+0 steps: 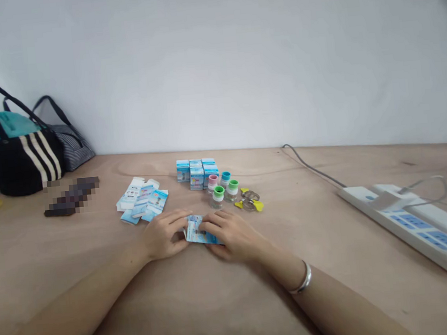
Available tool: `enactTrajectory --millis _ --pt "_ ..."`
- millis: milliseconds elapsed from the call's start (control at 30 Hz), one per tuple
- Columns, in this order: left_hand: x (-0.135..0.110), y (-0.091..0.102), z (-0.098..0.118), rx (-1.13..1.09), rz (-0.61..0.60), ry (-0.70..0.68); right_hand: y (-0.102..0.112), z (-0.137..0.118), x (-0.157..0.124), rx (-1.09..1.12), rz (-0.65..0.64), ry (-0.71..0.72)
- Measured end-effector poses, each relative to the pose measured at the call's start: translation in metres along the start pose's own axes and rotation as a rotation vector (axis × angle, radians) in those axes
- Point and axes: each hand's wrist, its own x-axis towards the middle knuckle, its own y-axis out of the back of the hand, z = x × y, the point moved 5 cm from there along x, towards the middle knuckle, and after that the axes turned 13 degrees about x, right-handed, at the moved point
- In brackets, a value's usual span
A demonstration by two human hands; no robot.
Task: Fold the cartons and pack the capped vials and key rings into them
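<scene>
Blue-printed carton [195, 231] sits pinched in fingers [212, 226] of left hand [161, 237] and right hand [235, 235] at wooden counter [177, 309]; green-topped jars [218, 196] stand beyond.

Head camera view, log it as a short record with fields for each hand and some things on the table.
Left hand: at the left end of a blue-and-white carton
Right hand: over the carton's right part
Flat cartons: overlapping, left of the boxes
Boxes: grouped beside the jars
Jars: four; pink, blue, two green rims
Power strip: at the right
</scene>
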Motion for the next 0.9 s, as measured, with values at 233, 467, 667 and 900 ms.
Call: enactTrajectory --millis 233,467,667,900 --pt "-0.001 0.003 -0.002 0.116 -0.012 -0.002 -0.001 0.002 -0.001 -0.004 -0.006 -0.001" --pt "0.001 0.004 -0.005 0.156 0.004 0.032 -0.003 0.001 -0.001 0.021 -0.047 0.010" --pt "0.002 -0.002 0.005 -0.082 0.004 -0.076 0.014 0.002 -0.002 0.263 0.085 -0.040" --pt "0.011 0.001 -0.002 -0.326 0.103 0.261 0.035 0.024 -0.007 0.442 0.462 -0.258"
